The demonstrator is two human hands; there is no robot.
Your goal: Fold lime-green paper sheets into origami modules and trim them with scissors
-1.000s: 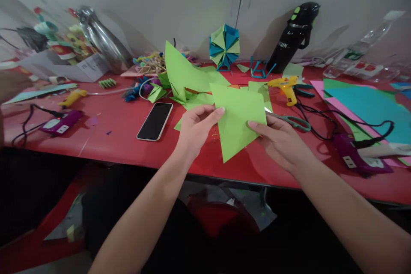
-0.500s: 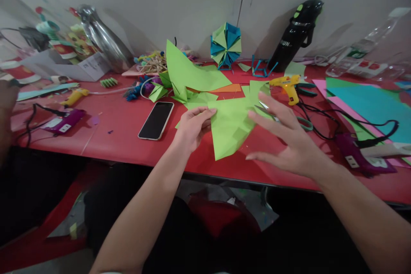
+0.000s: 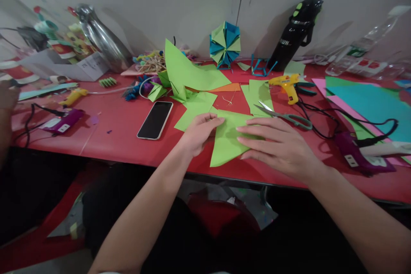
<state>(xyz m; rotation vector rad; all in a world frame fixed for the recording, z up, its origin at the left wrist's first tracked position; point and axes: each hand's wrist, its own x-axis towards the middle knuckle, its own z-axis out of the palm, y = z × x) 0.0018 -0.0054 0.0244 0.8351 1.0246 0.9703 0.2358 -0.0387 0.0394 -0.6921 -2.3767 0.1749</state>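
Your left hand [image 3: 201,130] pinches the upper left edge of the green folded paper [image 3: 226,141], thumb and fingertips closed on it; your right hand [image 3: 278,147] lies flat on the paper's right part, fingers spread and extended, pressing rather than gripping. The paper rests on the red table [image 3: 112,132], near its front edge, and your right palm hides its right corner. Just left of the paper lies a phone [image 3: 155,120], screen dark. Scissors [image 3: 285,116] lie just beyond your right hand, blades toward the paper. Behind the scissors stands a yellow glue gun [image 3: 287,85], its cord running right to a purple power strip [image 3: 359,158]. Beyond the paper, loose green sheets [image 3: 189,72] overlap; how many, you cannot tell. A blurred hand of another person [image 3: 6,94] is cut off at the frame's left edge.
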